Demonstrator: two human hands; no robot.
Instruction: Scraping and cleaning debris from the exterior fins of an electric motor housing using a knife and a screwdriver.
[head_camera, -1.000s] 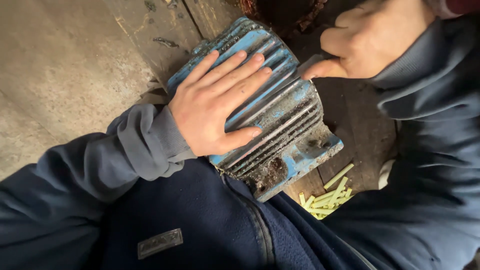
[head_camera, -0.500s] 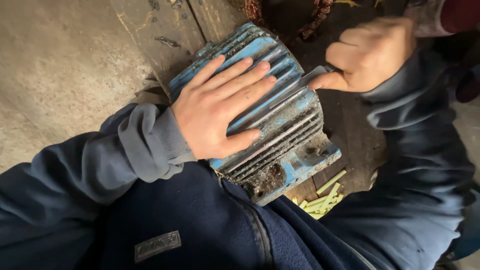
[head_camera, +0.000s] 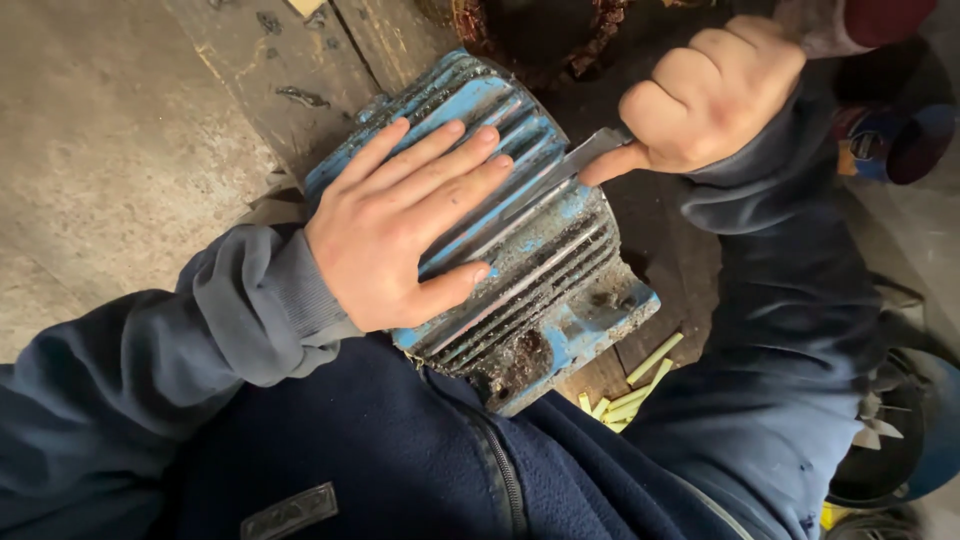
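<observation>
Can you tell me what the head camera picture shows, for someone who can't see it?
A left hand lies flat on a dirty blue ribbed motor housing, while the right hand grips a thin metal tool against its far end. Pale yellow strips lie beside it on the wooden bench.

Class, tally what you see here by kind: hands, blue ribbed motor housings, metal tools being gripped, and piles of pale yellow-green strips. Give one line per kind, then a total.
Hands: 2, the left hand flat on the housing and the right hand closed in a fist
Blue ribbed motor housing: 1
Metal tool in the right fist: 1
Pile of yellow-green strips: 1
Total: 5
</observation>
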